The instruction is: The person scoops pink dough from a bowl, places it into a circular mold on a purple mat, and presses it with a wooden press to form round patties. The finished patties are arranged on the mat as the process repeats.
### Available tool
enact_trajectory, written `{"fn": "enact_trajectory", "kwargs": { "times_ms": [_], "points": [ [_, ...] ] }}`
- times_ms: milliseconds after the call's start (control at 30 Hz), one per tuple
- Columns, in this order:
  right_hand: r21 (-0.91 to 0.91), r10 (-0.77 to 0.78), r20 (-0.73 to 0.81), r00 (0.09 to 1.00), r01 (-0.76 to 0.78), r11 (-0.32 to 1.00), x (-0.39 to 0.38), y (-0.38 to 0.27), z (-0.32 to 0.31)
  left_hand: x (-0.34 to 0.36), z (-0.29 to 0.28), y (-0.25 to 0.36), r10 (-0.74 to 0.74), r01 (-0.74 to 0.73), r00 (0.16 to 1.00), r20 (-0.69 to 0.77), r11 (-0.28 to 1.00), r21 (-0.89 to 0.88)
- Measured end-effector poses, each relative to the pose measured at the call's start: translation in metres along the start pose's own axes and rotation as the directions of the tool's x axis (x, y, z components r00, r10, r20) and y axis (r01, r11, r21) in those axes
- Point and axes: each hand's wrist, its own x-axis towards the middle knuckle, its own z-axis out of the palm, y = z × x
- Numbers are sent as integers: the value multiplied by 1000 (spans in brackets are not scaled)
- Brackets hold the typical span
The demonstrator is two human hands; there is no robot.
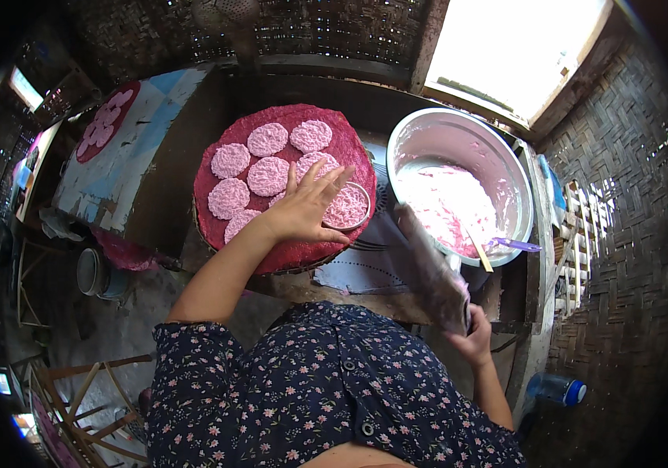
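My left hand reaches over a round red cloth-like sheet bearing several lacy pink noodle-like discs. Its fingers are spread, with thumb and forefinger at either side of a thin ring around one disc; whether they touch the ring is unclear. My right hand is closed round the lower end of a long, dark, wood-like tool, blurred, with pink stuff near that end. The tool's upper end is beside a large pale basin of soft pink and white dough.
A thin stick and a purple-handled utensil rest in the basin. Left of the red sheet stands a box-like surface with another red round and pink discs. A woven wall and a blue-capped bottle are on the right.
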Motion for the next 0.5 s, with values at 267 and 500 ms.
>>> {"fn": "enact_trajectory", "kwargs": {
  "times_ms": [267,500],
  "points": [
    [-420,52,-122,991,-99,902,-47,60,15,7,12,-8,-6,6,1000,-20,1000,6],
    [-561,27,-48,998,-50,826,-28,75,27,-22,-33,-25,-22,-104,880,-474,965,-239]
  ]
}}
